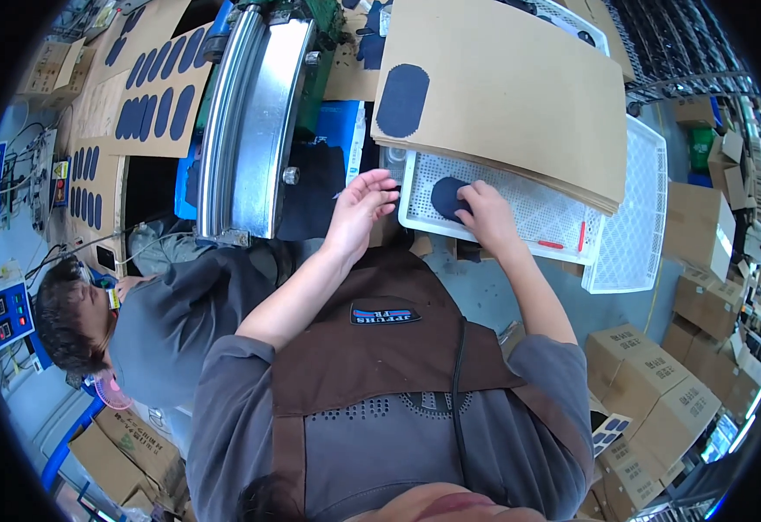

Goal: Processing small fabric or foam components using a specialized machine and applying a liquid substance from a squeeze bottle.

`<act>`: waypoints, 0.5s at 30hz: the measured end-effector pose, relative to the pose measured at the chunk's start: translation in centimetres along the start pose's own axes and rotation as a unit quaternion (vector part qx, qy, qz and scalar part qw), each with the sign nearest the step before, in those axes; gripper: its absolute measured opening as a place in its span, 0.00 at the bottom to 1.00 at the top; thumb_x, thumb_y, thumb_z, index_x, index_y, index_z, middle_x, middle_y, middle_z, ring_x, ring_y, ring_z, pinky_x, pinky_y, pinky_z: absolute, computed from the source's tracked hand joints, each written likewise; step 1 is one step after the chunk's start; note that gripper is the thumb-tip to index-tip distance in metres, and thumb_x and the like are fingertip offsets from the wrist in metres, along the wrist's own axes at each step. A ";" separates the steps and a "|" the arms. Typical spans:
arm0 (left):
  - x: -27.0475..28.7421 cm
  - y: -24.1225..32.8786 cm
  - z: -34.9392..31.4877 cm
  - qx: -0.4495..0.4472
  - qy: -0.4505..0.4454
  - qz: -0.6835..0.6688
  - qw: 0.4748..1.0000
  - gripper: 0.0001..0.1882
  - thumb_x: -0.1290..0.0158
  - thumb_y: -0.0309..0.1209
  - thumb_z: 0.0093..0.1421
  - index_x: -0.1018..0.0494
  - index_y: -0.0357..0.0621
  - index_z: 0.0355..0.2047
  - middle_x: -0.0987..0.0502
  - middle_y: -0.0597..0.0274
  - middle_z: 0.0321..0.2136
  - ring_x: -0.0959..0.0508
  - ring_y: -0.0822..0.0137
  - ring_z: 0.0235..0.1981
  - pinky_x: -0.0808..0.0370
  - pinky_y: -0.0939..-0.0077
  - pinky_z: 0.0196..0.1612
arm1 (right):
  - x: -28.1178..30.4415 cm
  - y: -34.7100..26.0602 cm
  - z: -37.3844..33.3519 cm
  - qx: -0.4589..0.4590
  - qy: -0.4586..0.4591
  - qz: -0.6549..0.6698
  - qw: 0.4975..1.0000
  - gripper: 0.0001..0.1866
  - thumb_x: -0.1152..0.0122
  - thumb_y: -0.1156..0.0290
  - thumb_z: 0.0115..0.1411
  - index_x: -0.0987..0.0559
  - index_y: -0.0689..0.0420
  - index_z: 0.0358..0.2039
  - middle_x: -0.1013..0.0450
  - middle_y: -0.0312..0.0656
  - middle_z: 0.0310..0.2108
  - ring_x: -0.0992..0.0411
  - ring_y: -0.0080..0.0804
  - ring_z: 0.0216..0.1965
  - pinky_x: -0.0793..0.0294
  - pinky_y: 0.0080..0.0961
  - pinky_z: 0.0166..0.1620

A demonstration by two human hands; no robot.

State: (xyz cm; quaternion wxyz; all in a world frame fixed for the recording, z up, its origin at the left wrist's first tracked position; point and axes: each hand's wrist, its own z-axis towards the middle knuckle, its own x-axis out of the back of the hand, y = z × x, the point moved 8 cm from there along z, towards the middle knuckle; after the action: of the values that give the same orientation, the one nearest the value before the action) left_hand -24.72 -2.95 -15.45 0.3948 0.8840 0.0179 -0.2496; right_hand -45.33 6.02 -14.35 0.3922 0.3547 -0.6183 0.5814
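My right hand point(490, 214) pinches the edge of a dark navy oval patch point(447, 199) lying in a white perforated plastic tray point(415, 224). Its thumb and fingers rest on the patch's right side. To the left of the tray, my left hand point(363, 212) hovers with loosely curled fingers, their tips apart and nothing visible between them. Above the tray lies a stack of brown cardboard sheets point(511, 96), overhanging part of it. One more dark rounded patch point(402, 100) lies flat on the top sheet, near its left edge.
Left of me stands a machine with shiny metal rollers point(243, 130); dark material point(311, 191) hangs beside it. Beyond are boards with rows of dark ovals point(156, 113). A co-worker point(180, 317) sits at left. Red tools point(580, 237) lie in the tray; cartons point(650, 374) stand at right.
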 end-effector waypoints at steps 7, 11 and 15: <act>-0.7 -1.6 -1.9 0.040 -0.046 0.045 0.997 0.17 0.49 0.21 0.65 0.30 0.36 0.55 0.24 0.54 0.48 0.22 0.70 0.41 0.23 0.80 0.46 | 1.3 1.8 -1.6 0.009 0.115 0.130 0.985 0.10 0.38 0.76 0.60 0.22 0.59 0.43 0.25 0.39 0.35 0.28 0.33 0.33 0.28 0.25 0.39; -3.8 1.4 -2.5 -0.053 -0.096 0.142 0.984 0.19 0.47 0.22 0.65 0.31 0.36 0.57 0.23 0.56 0.47 0.22 0.71 0.41 0.24 0.81 0.48 | 3.2 1.9 -1.2 -0.089 0.130 0.397 0.904 0.08 0.41 0.75 0.64 0.21 0.60 0.44 0.24 0.38 0.36 0.28 0.28 0.35 0.29 0.21 0.40; -7.6 5.4 -4.3 -0.141 -0.119 0.224 0.957 0.19 0.44 0.23 0.64 0.27 0.36 0.56 0.21 0.62 0.39 0.23 0.75 0.35 0.26 0.86 0.41 | 3.9 -2.6 -0.5 -0.174 0.001 0.692 0.701 0.08 0.47 0.74 0.69 0.22 0.62 0.44 0.24 0.36 0.37 0.29 0.20 0.38 0.30 0.17 0.45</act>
State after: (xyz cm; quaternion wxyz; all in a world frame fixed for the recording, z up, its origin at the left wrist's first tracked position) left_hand -28.31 -2.37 -5.87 0.5605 0.7645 -0.1924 -0.2535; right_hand -44.67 6.37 -9.69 -0.0652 -0.2483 -0.7796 0.5712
